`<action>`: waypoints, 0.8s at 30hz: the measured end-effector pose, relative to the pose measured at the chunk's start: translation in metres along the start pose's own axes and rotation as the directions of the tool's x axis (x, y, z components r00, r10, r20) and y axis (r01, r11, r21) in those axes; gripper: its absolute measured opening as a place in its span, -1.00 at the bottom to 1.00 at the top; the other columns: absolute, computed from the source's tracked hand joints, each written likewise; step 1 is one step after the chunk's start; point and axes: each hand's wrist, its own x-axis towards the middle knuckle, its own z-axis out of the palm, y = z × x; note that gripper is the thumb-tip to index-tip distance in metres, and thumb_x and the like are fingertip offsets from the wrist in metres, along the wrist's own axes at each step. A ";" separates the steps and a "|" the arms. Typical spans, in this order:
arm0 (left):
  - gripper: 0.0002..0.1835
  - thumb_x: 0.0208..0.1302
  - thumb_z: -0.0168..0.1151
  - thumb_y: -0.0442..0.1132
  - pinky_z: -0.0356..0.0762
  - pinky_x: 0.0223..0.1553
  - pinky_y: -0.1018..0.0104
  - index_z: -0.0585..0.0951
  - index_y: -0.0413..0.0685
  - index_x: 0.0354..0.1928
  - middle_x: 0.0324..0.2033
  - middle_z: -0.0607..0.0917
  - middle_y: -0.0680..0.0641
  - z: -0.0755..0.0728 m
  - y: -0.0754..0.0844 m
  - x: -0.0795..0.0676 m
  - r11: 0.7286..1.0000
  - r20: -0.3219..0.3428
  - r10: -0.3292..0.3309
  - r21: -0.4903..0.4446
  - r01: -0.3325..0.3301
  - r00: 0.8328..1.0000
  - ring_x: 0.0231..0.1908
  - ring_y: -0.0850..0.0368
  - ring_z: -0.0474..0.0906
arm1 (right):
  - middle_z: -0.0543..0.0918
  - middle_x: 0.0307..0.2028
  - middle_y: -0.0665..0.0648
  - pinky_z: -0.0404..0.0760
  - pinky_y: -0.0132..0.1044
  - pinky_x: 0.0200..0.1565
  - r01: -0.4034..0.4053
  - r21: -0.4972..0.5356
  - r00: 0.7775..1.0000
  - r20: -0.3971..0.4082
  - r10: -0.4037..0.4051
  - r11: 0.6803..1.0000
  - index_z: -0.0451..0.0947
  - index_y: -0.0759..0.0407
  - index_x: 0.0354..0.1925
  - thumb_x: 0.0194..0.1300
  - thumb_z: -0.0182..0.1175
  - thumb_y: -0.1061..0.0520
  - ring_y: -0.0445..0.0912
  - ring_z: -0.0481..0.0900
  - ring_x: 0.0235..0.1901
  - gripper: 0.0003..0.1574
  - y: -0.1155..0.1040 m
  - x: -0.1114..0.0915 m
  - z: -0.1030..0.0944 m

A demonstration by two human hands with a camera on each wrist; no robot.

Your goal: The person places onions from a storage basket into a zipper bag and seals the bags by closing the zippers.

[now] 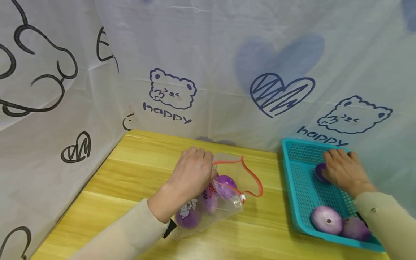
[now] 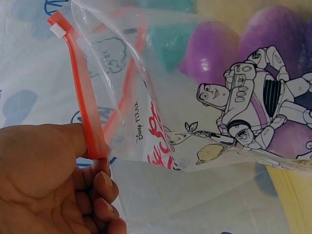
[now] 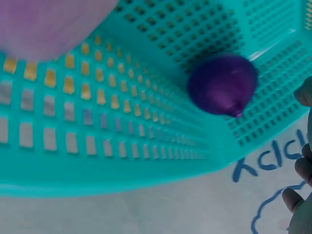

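Note:
My left hand (image 1: 195,168) pinches the red zip edge (image 2: 87,102) of a clear, printed zip bag (image 1: 227,213) between thumb and finger. The bag's mouth stands apart in the head view. Several purple onions (image 2: 209,48) are visible through its film. My right hand (image 1: 346,169) is over the far part of a turquoise basket (image 1: 294,206), beside a dark purple onion (image 3: 222,84). In the right wrist view its fingers (image 3: 304,168) appear at the right edge, apart from that onion. Two paler onions (image 1: 326,219) lie in the basket's near end.
The basket and bag share a yellow wood-grain table (image 1: 130,173). A pale sheet (image 1: 214,86) printed with bears and hearts hangs behind it, and another printed sheet (image 1: 94,108) hangs along the left side.

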 end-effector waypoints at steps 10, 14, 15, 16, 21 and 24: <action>-0.77 0.18 0.25 -0.10 0.12 -0.48 0.32 0.46 -0.03 -0.49 -0.62 0.35 0.06 0.001 -0.001 -0.001 0.999 0.075 -0.028 -0.018 0.030 0.997 -0.52 0.12 0.22 | 0.46 -0.10 0.34 0.38 0.19 -0.18 0.082 -0.065 0.995 0.062 -0.078 0.994 0.34 0.34 -0.01 -0.07 0.45 -0.21 0.26 0.41 -0.07 -0.12 0.010 -0.005 0.023; -0.77 0.22 0.20 -0.08 0.13 -0.48 0.32 0.46 -0.02 -0.48 -0.62 0.35 0.07 0.000 -0.002 -0.002 0.999 0.109 -0.041 -0.021 0.044 0.993 -0.51 0.12 0.23 | 0.46 -0.06 0.34 0.39 0.19 -0.17 0.108 -0.073 0.992 0.067 -0.103 0.991 0.35 0.34 0.03 -0.14 0.47 -0.24 0.24 0.41 -0.07 -0.03 0.013 -0.008 0.033; -0.77 0.23 0.19 -0.08 0.13 -0.48 0.33 0.45 -0.01 -0.48 -0.62 0.34 0.08 0.000 -0.002 -0.002 0.999 0.115 -0.044 -0.025 0.047 0.992 -0.51 0.12 0.23 | 0.46 -0.04 0.35 0.40 0.20 -0.15 0.113 -0.069 0.991 0.074 -0.108 0.991 0.35 0.34 0.05 -0.15 0.48 -0.24 0.25 0.41 -0.06 -0.01 0.014 -0.009 0.035; -0.77 0.24 0.18 -0.08 0.13 -0.47 0.33 0.45 -0.01 -0.48 -0.61 0.34 0.08 0.000 -0.002 -0.002 0.998 0.121 -0.045 -0.031 0.050 0.992 -0.51 0.13 0.22 | 0.46 -0.01 0.35 0.40 0.22 -0.13 0.115 -0.064 0.990 0.086 -0.110 0.991 0.36 0.34 0.07 -0.16 0.49 -0.23 0.25 0.41 -0.04 0.00 0.014 -0.010 0.036; -0.78 0.26 0.18 -0.09 0.13 -0.46 0.33 0.45 -0.01 -0.46 -0.60 0.34 0.08 0.000 -0.001 -0.002 0.997 0.142 -0.050 -0.046 0.057 0.989 -0.50 0.13 0.23 | 0.44 0.07 0.38 0.39 0.27 -0.06 0.122 -0.039 0.981 0.159 -0.114 0.992 0.35 0.34 0.15 -0.04 0.46 -0.08 0.27 0.39 0.02 -0.10 0.014 -0.015 0.041; -0.78 0.25 0.19 -0.10 0.15 -0.46 0.31 0.45 -0.02 -0.47 -0.60 0.35 0.07 0.001 0.000 -0.002 0.997 0.147 -0.052 -0.056 0.061 0.988 -0.49 0.12 0.24 | 0.42 0.09 0.38 0.39 0.29 -0.06 0.111 -0.028 0.978 0.182 -0.104 0.993 0.35 0.32 0.14 0.10 0.35 0.11 0.28 0.38 0.05 -0.31 0.012 -0.017 0.041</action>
